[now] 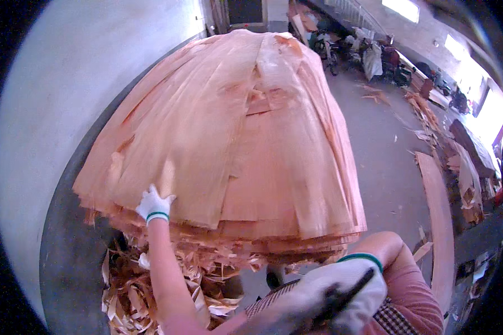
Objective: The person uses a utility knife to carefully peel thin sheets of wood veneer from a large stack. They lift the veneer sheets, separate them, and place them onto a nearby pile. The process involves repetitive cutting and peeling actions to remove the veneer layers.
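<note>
My left hand (pixel 155 204), in a white glove with a green cuff, lies on the near left part of a big stack of thin wood veneer sheets (pixel 268 184). Its thumb and fingers are spread on the top sheet. Close to my body at the lower right is my right hand (pixel 341 282), gloved the same way and smeared by motion. A dark, slim tool (pixel 356 290) shows at this hand, its kind too blurred to make out. The top sheets overlap lengthwise, with torn gaps near the far middle and ragged near edges.
Curled veneer scraps (pixel 134 301) pile below the stack's near left edge. A white wall (pixel 56 111) runs along the left. On the right floor lie a long veneer strip (pixel 437 223) and broken pieces. Bags and clutter (pixel 371 58) stand at the far right.
</note>
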Available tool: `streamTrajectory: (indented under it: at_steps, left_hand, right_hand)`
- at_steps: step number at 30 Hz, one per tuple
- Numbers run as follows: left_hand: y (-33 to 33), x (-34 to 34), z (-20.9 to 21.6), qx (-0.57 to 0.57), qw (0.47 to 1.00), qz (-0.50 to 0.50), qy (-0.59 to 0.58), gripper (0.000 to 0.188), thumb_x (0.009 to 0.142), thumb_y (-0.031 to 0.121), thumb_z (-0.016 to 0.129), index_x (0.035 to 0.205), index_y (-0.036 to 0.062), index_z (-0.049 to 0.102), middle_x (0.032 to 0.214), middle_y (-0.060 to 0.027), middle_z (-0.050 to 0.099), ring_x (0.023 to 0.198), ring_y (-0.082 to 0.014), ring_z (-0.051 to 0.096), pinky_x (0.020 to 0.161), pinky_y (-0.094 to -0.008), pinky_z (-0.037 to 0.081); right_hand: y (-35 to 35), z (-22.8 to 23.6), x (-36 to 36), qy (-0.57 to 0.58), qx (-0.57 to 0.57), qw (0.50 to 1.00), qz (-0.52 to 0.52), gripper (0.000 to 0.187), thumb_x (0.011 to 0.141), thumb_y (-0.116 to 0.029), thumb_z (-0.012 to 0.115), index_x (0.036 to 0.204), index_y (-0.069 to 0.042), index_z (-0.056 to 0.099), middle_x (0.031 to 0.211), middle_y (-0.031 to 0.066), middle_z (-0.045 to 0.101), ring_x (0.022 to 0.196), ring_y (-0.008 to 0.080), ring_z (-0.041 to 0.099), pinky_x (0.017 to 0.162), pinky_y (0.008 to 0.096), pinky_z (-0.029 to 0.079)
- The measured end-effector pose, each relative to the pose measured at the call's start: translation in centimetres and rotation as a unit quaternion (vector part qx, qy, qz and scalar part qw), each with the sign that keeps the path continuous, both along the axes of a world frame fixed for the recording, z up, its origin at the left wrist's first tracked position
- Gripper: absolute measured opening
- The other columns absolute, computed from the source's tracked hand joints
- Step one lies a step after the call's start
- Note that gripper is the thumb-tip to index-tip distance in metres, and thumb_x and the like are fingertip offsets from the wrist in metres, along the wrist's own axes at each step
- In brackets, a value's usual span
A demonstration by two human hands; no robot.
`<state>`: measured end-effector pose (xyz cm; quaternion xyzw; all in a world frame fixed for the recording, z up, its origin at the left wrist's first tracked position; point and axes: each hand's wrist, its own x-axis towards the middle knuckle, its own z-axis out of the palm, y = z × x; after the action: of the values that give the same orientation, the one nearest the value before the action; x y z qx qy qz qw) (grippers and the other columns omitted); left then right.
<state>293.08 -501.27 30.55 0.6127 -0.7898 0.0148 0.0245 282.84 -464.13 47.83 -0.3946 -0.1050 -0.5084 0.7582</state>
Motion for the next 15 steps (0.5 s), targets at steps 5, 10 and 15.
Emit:
streamTrajectory:
  at_steps: [5,10,15]
  left_hand:
    - [-1.9,1.1,-1.0,0.005,0.979,-0.115,0.169,0.038,0.075,0.040,0.068,0.091,0.0057,0.063,0.090,-0.0187,0.065,0.084,-0.0356,0.063,0.072,-0.0460,0.049]
    - [0.9,1.2,3.4,-0.096,0.915,-0.193,0.342,0.027,0.084,0.029,0.059,0.081,0.0020,0.063,0.071,-0.0207,0.060,0.069,-0.0319,0.062,0.062,-0.0421,0.046]
    - [11.8,-1.2,10.3,0.195,0.677,-0.222,0.675,0.026,0.092,0.025,0.054,0.097,0.0018,0.064,0.090,-0.0013,0.062,0.084,-0.0099,0.054,0.072,-0.0256,0.043]
  right_hand:
    - [-0.8,0.4,-2.4,0.274,0.086,0.939,-0.189,0.064,0.092,-0.032,0.054,0.136,0.006,0.026,0.120,0.0189,0.054,0.101,0.0229,0.055,0.084,0.0312,0.044]
    - [-4.7,-1.5,-5.5,0.429,0.196,0.788,-0.395,0.045,0.096,-0.030,0.049,0.130,0.000,0.045,0.110,0.0061,0.063,0.074,0.0091,0.059,0.059,0.0204,0.047]
    - [-5.8,-6.0,-8.2,0.530,0.246,0.641,-0.498,0.049,0.096,-0.037,0.047,0.128,-0.001,0.047,0.110,0.0037,0.063,0.067,0.0072,0.056,0.057,0.0198,0.044]
